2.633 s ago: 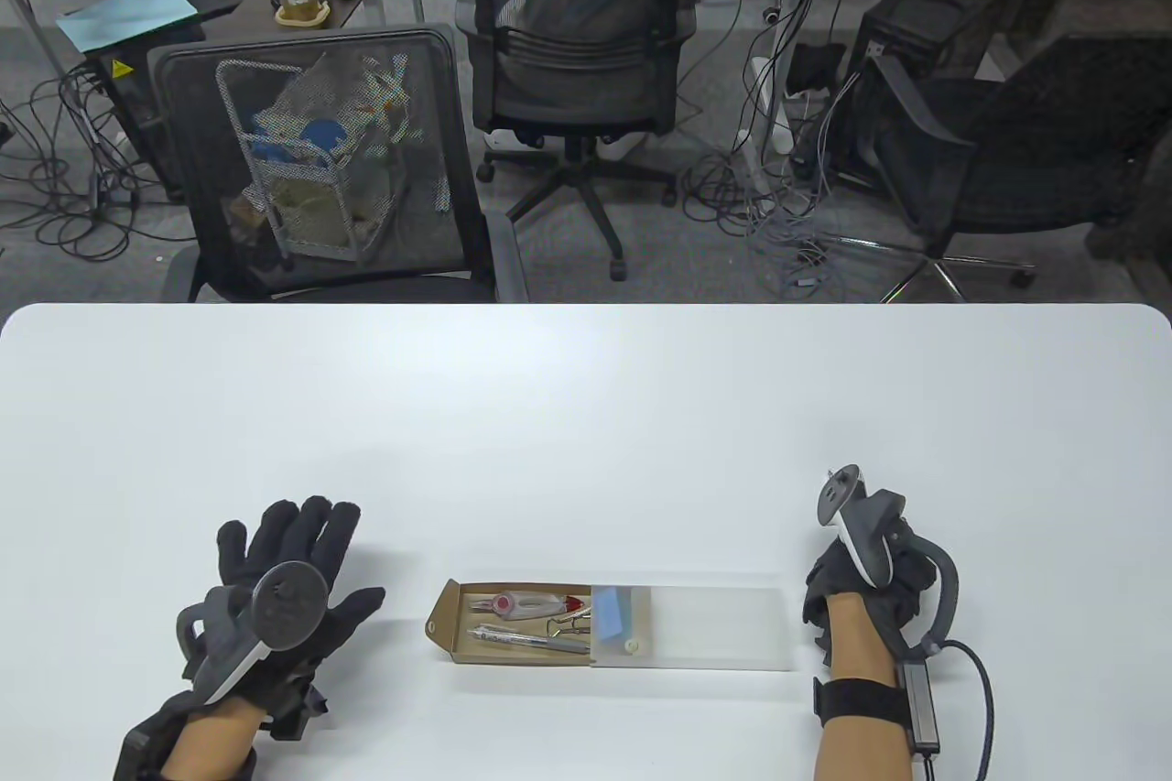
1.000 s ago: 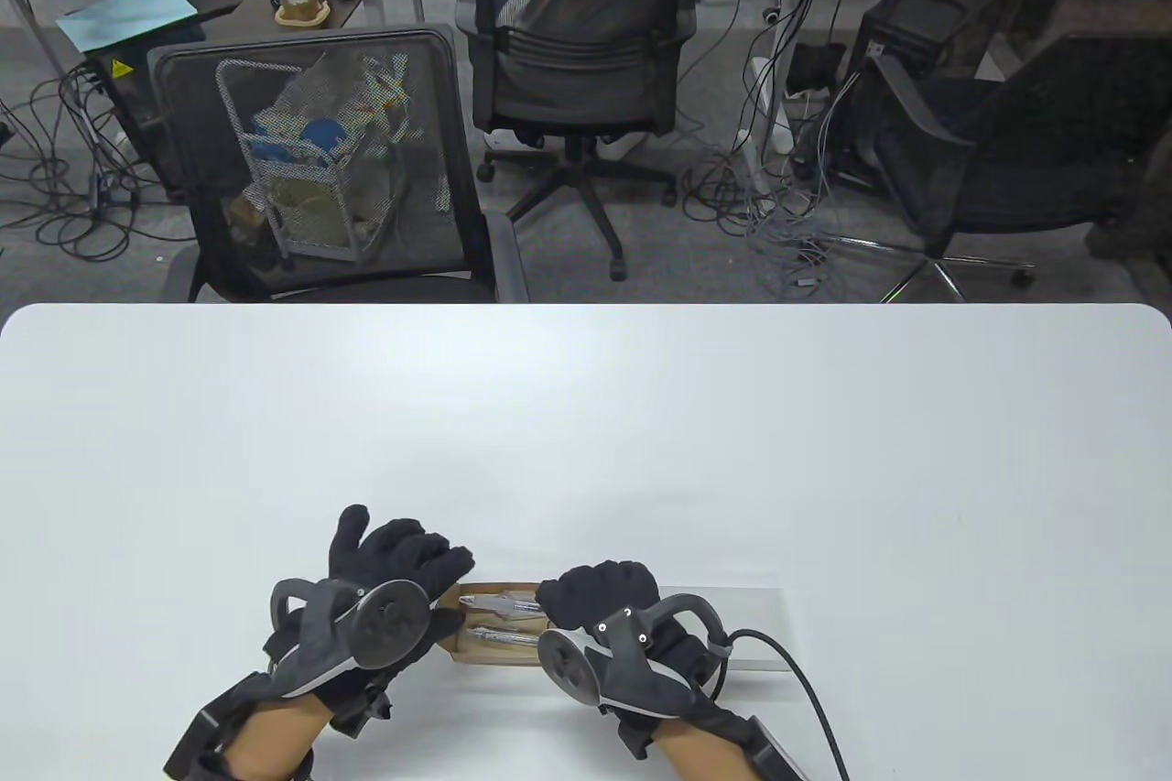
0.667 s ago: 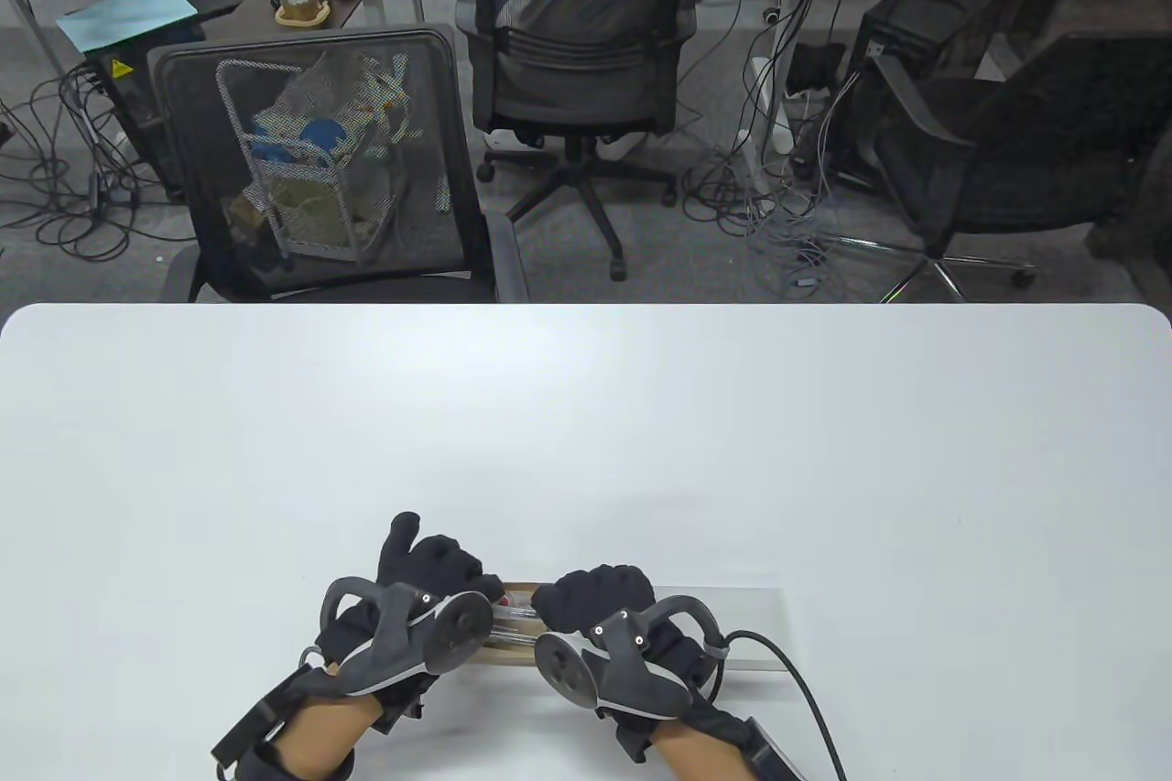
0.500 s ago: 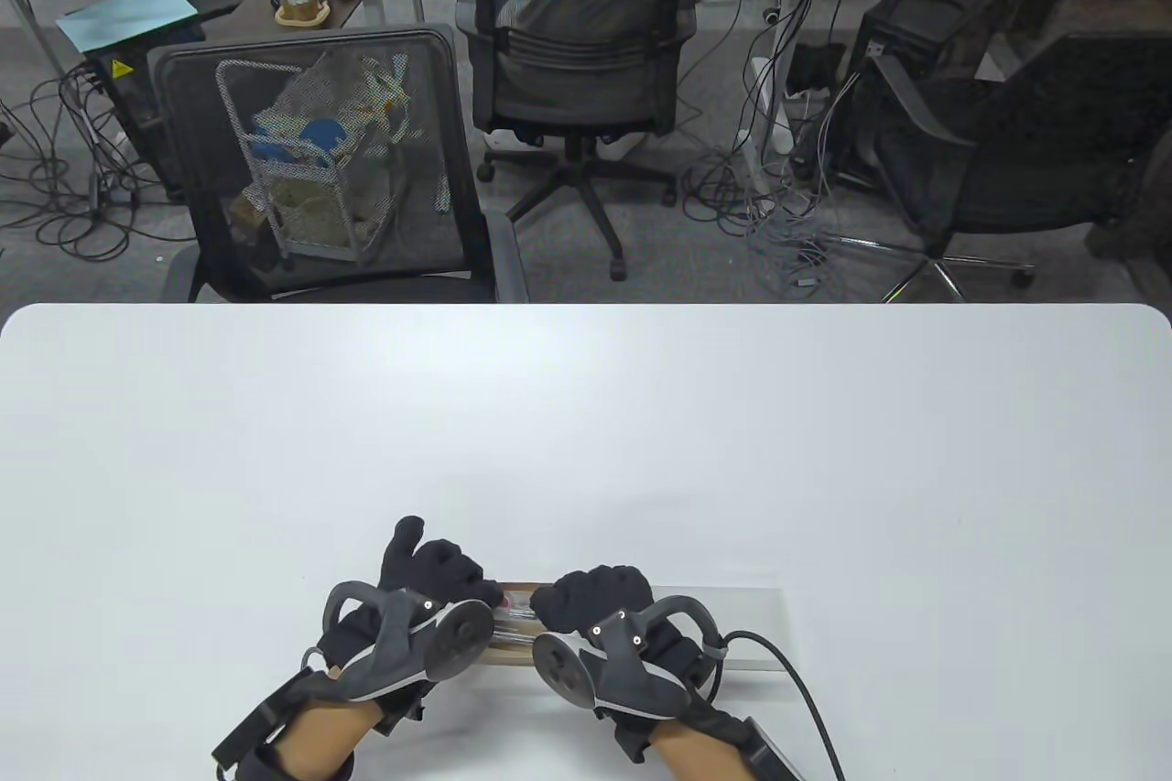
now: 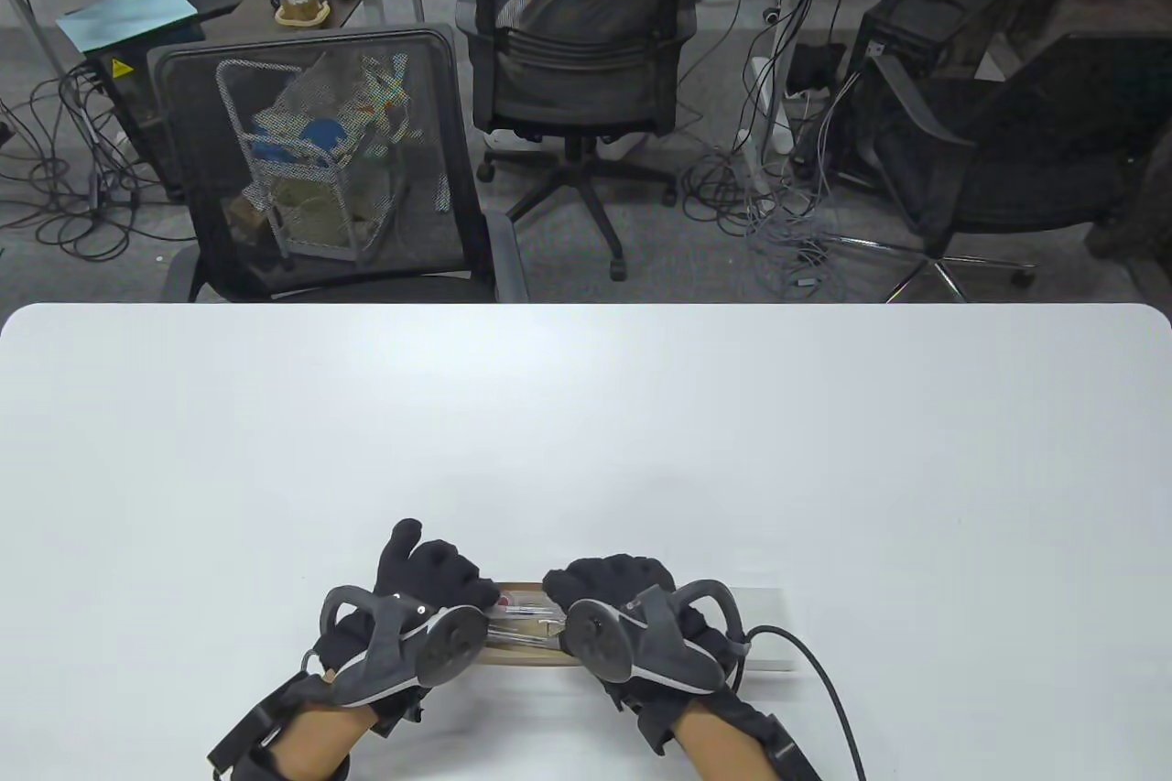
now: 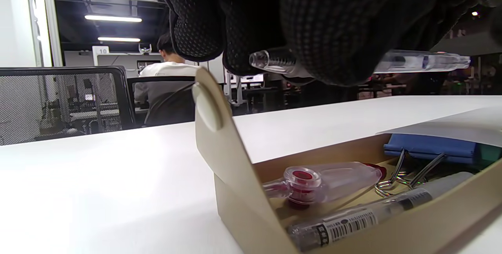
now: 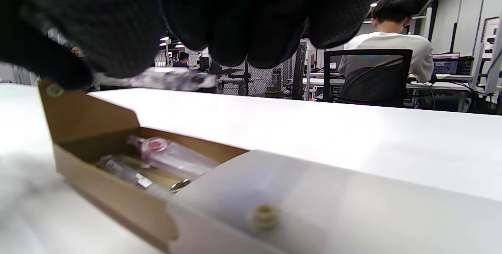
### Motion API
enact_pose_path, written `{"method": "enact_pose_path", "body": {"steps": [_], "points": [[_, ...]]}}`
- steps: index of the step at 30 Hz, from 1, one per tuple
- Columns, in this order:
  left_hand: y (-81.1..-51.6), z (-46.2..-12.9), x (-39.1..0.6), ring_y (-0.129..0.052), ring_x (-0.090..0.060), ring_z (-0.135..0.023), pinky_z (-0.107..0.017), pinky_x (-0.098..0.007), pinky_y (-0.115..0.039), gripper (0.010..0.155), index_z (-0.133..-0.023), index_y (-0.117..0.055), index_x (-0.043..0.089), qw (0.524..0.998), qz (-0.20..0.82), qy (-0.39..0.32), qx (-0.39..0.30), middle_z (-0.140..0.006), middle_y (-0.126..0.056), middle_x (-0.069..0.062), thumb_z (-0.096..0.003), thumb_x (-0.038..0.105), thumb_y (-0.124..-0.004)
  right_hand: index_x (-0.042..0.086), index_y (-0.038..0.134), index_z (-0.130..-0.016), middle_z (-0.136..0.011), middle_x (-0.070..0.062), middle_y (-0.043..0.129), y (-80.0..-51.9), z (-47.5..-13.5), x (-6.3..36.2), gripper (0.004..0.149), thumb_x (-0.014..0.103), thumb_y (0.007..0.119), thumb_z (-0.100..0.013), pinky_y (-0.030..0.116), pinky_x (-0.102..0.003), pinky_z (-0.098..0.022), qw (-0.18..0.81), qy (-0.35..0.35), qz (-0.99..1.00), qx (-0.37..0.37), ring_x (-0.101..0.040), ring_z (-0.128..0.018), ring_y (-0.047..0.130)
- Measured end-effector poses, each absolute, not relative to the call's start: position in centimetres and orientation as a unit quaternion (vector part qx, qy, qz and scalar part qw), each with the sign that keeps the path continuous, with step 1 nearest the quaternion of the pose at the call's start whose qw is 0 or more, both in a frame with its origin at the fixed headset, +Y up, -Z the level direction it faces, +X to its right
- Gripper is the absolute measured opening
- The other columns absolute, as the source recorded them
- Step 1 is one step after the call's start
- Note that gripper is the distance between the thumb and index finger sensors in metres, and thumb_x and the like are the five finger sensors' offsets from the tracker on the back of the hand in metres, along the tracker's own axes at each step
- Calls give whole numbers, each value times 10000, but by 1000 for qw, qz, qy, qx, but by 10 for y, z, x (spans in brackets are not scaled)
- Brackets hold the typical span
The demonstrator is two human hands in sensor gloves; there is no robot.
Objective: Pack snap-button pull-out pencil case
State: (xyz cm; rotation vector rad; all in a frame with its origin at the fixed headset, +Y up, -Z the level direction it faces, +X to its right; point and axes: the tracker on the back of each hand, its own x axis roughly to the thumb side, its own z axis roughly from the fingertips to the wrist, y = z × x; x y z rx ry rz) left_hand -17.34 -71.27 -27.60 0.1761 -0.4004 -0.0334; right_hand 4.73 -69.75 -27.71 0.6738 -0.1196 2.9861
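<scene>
1. Two hands work over my pencil case (image 5: pixel 641 634) near the table's front edge: left hand (image 6: pixel 313 22) pinches a clear pen (image 6: pixel 423 61); right hand (image 5: pixel 609 584), I cannot tell.
2. I may drop the pen outside the tray (image 6: pixel 251 191) if that pinch slips.

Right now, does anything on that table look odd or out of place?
One thing: a clear pen is up in the left hand, above the half-open cardboard drawer where the other stationery lies. Nothing looks spilled or damaged.

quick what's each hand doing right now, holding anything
Left hand: holds a clear pen above the tray.
Right hand: cannot be told; a blurred clear thing sits under its fingers.
</scene>
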Motion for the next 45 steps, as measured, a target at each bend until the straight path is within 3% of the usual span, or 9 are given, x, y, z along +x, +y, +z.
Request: {"method": "enact_pose_path", "body": {"steps": [4, 12, 18, 29, 45], "points": [[-712, -276, -175, -893, -192, -903, -834, -613, -468, 460, -757, -956, 353, 977, -15, -194, 85, -791, -963, 127, -303, 424, -929, 357, 510, -1058, -1173, 33, 539, -698, -285, 79, 861, 653, 831, -315, 528, -563, -784, 56, 14, 977, 203, -283, -1056, 609], [-711, -275, -179, -893, -194, -903, -834, -614, -468, 460, -759, -953, 353, 979, -14, -187, 81, -792, -960, 127, -305, 424, -927, 331, 440, -1086, -1211, 21, 447, -735, -300, 122, 1004, 670, 884, -251, 426, -623, -781, 17, 116, 981, 156, -311, -1097, 507], [-710, -275, -180, -891, -194, -904, -834, -614, -466, 461, -761, -952, 352, 980, -15, -182, 79, -794, -958, 126, -307, 424, -927, 320, 477, -1075, -1187, 29, 522, -754, -305, 128, 963, 624, 905, -266, 447, -623, -772, 1, 139, 980, 144, -299, -1075, 574], [-706, -274, -179, -879, -190, -918, -844, -612, -451, 456, -762, -953, 358, 980, -43, -178, 80, -806, -951, 132, -310, 410, -933, 342, 474, -1060, -1153, 58, 567, -759, -304, 131, 943, 594, 919, -268, 529, -583, -766, 11, 128, 981, 143, -279, -1042, 626], [-714, -277, -135, -874, -173, -929, -856, -602, -437, 451, -762, -953, 375, 961, -168, -214, 50, -815, -948, 147, -313, 404, -933, 351, 470, -1057, -1150, 57, 564, -761, -304, 135, 941, 598, 917, -267, 503, -587, -768, 31, 125, 981, 143, -271, -1041, 611]]}}
